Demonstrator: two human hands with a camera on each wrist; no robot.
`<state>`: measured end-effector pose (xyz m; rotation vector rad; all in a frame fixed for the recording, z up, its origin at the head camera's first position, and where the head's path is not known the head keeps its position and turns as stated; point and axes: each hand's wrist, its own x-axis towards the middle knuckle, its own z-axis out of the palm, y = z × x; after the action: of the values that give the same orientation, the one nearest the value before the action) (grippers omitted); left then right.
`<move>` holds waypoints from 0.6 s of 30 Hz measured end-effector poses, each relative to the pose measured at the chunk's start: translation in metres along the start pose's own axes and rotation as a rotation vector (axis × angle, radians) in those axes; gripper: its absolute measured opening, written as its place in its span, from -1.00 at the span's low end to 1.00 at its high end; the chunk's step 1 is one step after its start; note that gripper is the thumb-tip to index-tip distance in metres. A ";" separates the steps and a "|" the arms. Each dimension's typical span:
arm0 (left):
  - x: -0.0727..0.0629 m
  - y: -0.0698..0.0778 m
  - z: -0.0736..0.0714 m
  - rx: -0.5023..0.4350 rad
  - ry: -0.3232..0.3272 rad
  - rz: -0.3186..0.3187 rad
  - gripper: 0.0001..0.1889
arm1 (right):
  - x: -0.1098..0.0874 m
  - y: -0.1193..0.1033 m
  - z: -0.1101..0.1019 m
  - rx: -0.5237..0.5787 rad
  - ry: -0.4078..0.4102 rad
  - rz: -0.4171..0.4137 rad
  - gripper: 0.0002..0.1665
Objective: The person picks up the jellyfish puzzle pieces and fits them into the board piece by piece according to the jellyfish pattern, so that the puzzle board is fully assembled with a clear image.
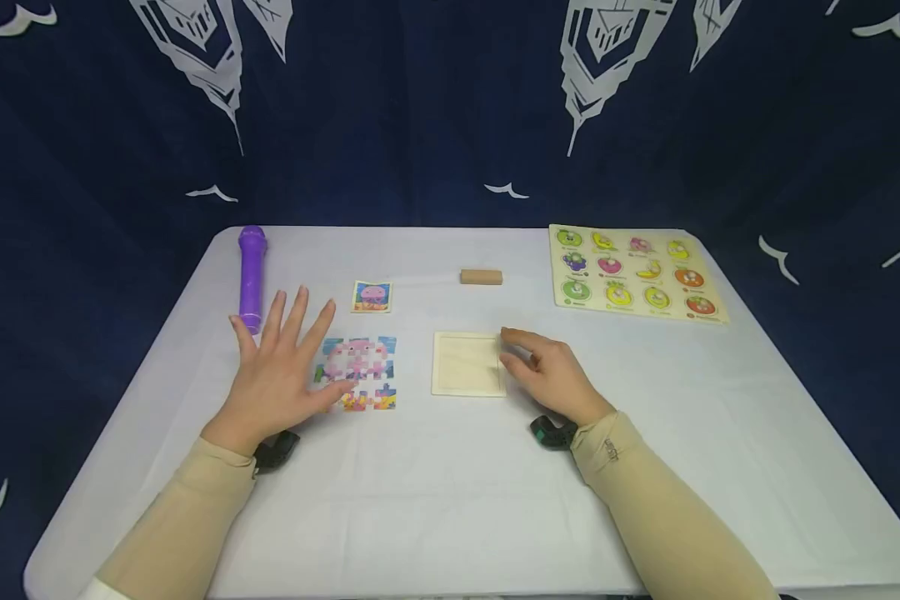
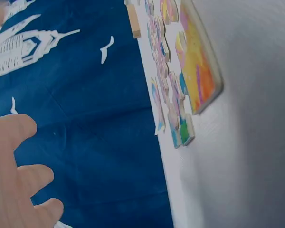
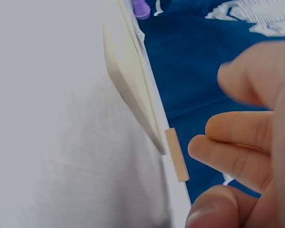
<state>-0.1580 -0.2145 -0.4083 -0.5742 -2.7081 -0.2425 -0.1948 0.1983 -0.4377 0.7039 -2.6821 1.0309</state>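
Note:
My left hand is spread wide just left of the jigsaw pieces, its thumb reaching over the lower ones and hiding some. The pieces show a pink figure and lie loosely fitted, with gaps. In the left wrist view several pieces lie on the table, and the fingers hold nothing. A shallow cream puzzle frame lies bare to the right. Beside its right edge hovers my right hand, fingers loosely bent. The right wrist view shows these fingers holding nothing, apart from the frame.
Behind the pieces lies a small picture card. A wooden block sits behind the frame. At the back left lies a purple cylindrical stick; at the back right, a yellow fruit board. All stand on a white-covered table.

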 end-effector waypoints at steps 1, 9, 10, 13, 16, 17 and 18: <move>0.000 -0.001 0.000 -0.025 -0.009 -0.012 0.10 | 0.001 0.002 0.000 0.023 -0.006 0.036 -0.52; 0.015 -0.016 -0.004 -0.277 0.023 -0.273 -0.53 | 0.006 0.006 0.009 0.093 -0.086 0.185 -0.55; 0.019 -0.018 -0.006 -0.283 0.018 -0.308 -0.57 | 0.006 0.005 0.009 0.071 -0.113 0.173 -0.53; 0.032 -0.025 -0.010 -0.282 -0.082 -0.362 -0.62 | 0.004 0.004 0.009 0.000 -0.161 0.137 -0.50; 0.042 -0.030 -0.008 -0.317 -0.204 -0.389 -0.64 | 0.003 0.003 0.006 -0.054 -0.177 0.105 -0.48; 0.044 -0.032 -0.006 -0.339 -0.233 -0.397 -0.64 | 0.003 0.002 0.005 -0.065 -0.179 0.098 -0.48; 0.044 -0.033 -0.002 -0.362 -0.251 -0.407 -0.65 | 0.003 0.002 0.003 -0.078 -0.181 0.092 -0.48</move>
<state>-0.2090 -0.2289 -0.3926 -0.1407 -3.0257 -0.8296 -0.1981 0.1964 -0.4403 0.6962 -2.9166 0.9182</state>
